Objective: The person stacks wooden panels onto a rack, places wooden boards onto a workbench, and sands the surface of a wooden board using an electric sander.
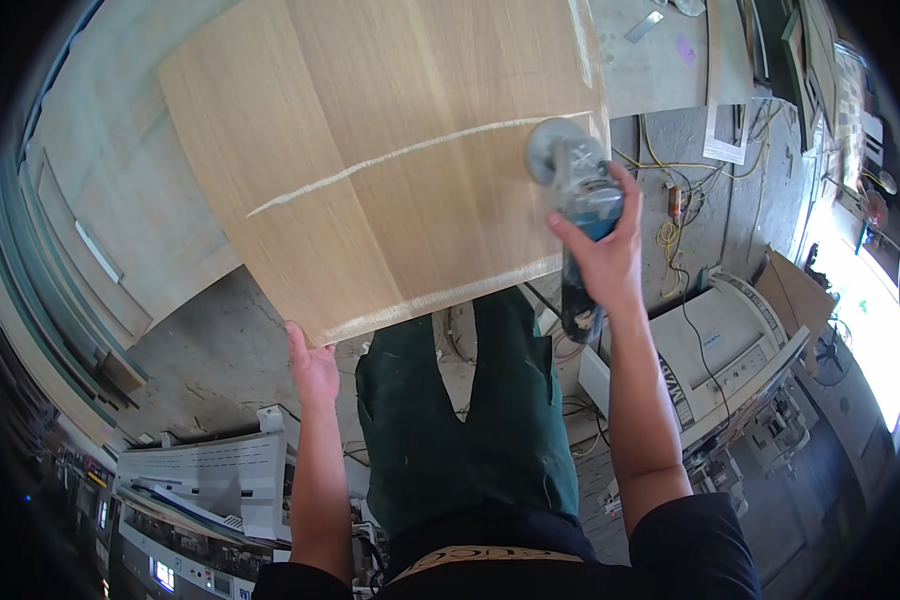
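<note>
A light wood-grain panel [440, 210] lies on the table and juts over its near edge towards me. A pale rough line of dust or filler curves across its face, and another pale band runs along its near edge. My left hand [315, 372] grips the near left corner, thumb at the side and the other fingers partly hidden by the panel. In my right hand [610, 255] is an angle grinder [592, 205], fingers wrapped round its body. Its round disc [550, 150], blurred, is over the panel near the right end of the curved line.
The pale worktable [120, 180] spreads behind the panel, with a small metal plate [644, 27] on it. Yellow and black cables [675, 235] trail on the concrete floor at right. A white machine [715, 345] stands right, another [205, 480] lower left. Long boards [45, 290] line the left.
</note>
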Motion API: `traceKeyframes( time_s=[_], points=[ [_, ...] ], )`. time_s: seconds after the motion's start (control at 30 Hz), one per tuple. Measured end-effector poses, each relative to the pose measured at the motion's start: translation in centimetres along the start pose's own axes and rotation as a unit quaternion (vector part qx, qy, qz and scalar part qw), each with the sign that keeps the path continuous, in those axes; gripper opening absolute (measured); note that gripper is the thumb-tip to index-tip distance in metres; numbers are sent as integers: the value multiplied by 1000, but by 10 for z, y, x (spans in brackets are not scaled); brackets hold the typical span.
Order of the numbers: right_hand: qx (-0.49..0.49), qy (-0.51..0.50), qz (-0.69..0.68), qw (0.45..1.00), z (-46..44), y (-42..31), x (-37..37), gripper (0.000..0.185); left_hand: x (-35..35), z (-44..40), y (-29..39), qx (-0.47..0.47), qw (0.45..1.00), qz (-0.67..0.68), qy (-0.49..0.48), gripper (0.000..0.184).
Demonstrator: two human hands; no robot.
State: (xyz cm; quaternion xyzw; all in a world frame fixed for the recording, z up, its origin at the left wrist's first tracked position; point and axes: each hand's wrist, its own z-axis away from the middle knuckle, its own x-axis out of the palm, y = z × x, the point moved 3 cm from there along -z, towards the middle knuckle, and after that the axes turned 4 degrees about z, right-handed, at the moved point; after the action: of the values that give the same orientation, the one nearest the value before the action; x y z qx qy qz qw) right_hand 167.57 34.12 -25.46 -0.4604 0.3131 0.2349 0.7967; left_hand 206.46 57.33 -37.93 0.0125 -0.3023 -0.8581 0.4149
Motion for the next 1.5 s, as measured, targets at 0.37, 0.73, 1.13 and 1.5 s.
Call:
traceKeyframes(
  time_s=[0.37,0.73,1.13,1.5],
  points=[
    [-6,-160,-3,987,46,-58,75,88,0,-2,0,-2,1000,5,0,74],
    [-1,-194,7,981,60,-76,97,87,0,-2,-1,6,998,50,32,59],
    [-8,-121,3,993,61,-74,96,88,-9,-2,-8,-3,999,44,25,57],
    [-134,-272,38,952,115,-163,204,88,-7,-1,-11,-21,998,28,57,42]
  ],
)
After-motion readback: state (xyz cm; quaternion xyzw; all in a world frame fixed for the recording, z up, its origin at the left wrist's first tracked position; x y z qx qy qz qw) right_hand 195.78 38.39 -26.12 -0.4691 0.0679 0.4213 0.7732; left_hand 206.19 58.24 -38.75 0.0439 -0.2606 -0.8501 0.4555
